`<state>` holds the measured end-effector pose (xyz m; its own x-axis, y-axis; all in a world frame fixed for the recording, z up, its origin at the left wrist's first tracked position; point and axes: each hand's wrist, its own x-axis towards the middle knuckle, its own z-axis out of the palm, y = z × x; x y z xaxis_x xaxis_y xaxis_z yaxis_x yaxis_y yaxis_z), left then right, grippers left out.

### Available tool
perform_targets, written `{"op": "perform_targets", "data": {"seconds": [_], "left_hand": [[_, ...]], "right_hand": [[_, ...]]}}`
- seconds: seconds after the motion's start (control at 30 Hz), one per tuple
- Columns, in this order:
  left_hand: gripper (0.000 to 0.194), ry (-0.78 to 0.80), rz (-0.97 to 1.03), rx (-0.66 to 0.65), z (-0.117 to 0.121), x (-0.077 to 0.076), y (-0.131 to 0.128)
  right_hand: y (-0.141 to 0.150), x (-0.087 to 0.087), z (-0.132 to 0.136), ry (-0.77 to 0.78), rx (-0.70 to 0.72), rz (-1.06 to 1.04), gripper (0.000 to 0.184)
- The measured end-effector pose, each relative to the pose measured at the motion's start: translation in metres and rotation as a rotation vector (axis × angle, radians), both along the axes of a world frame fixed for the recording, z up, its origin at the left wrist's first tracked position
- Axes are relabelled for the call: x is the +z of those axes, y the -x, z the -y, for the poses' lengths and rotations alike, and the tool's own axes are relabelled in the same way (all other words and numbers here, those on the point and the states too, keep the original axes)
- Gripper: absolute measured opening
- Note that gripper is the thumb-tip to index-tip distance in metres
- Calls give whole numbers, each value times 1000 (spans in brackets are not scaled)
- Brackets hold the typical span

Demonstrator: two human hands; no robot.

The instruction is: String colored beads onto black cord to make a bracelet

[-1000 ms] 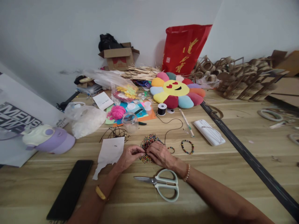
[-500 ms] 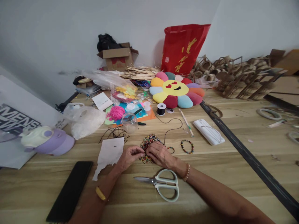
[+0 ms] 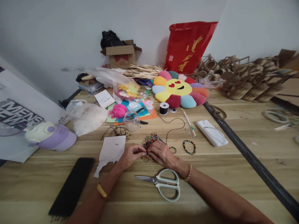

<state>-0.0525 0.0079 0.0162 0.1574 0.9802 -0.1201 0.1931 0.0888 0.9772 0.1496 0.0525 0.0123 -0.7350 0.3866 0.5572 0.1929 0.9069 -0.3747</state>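
Observation:
Over a heap of small multicoloured beads (image 3: 153, 137), my two hands meet fingertip to fingertip. My left hand (image 3: 131, 157) is closed in a pinch at the heap's left side; whatever sits in it is too small to make out. My right hand (image 3: 163, 154) is closed too, its back covering part of the heap. Thin black cord (image 3: 172, 128) winds from a spool (image 3: 164, 108) to behind this hand, and a short beaded length (image 3: 173, 150) curves out beside it. The cord appears to run into the right fingers, though their tips are partly hidden.
Scissors (image 3: 161, 182) lie just below my hands, blades leftward. A beaded bracelet (image 3: 189, 147) and a white power strip (image 3: 211, 133) are to the right. Leftward are torn paper (image 3: 111, 151), a black phone (image 3: 72, 186) and a cap (image 3: 51, 137). A flower cushion (image 3: 179, 90) lies behind.
The whole view has shifted slightly, so things appear a little further right. Both hands keep nearly the same pinched pose over the beads.

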Motion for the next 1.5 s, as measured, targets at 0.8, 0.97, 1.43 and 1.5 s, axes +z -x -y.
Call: {"op": "perform_targets", "data": {"seconds": [0.8, 0.97, 1.43, 1.5], "left_hand": [[16, -82, -47, -16, 1, -3, -2], [15, -74, -49, -7, 2, 0, -2], [13, -66, -51, -13, 4, 0, -2], [13, -83, -52, -9, 3, 0, -2]], "right_hand": [[0, -5, 2, 85, 25, -24, 12], [1, -5, 2, 91, 24, -31, 11], [1, -6, 2, 89, 24, -29, 13], [1, -8, 2, 104, 18, -33, 11]]}}
